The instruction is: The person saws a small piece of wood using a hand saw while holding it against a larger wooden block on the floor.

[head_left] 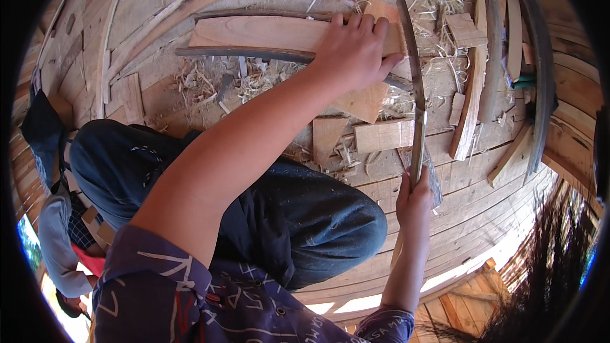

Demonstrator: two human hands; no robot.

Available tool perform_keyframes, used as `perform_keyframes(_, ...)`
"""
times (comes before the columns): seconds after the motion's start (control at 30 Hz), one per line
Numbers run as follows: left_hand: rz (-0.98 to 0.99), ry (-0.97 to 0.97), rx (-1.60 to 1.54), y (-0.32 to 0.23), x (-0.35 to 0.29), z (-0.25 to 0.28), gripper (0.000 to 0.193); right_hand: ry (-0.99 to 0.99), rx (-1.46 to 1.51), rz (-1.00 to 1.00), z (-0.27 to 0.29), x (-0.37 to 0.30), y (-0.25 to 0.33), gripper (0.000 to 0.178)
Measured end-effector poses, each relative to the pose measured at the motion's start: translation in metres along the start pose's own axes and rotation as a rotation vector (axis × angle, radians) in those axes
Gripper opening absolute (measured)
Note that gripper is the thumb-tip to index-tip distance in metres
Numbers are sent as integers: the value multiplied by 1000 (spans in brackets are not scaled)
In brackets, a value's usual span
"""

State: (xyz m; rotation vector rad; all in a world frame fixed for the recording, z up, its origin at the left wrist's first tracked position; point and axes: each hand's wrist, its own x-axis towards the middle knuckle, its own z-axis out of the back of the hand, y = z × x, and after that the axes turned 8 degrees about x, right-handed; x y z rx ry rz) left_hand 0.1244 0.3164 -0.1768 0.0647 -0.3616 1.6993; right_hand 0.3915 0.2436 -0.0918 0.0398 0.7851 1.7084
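Observation:
My left hand [362,47] grips the right end of a pale wooden board [260,33], its fingers bent over the far edge and its thumb stretched out to the right. Dark strips run along both long edges of this board. Beneath its right end lies another flat wooden piece [363,105]. My right hand [414,200] is closed around a long knife [416,89], whose narrow blade points away from me and lies close against the board's right end. Whether the blade touches the wood I cannot tell. A light-coloured handle seems to extend below my right fist.
Wood shavings [438,63] and small offcuts [384,135] litter the plank floor [356,279]. Long curved wooden strips [470,98] lie to the right, and more strips [184,9] at the far left. Another person's sleeve [57,241] shows at the lower left.

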Motion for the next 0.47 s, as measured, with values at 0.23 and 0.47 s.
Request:
perform_keyframes(0.23,-19,-22,-8,1,-3,-4,55,31,27,-105,17,-60,-9,14)
perform_keyframes(0.47,-24,8,34,2,0,-3,60,-41,80,185,-12,64,-3,17)
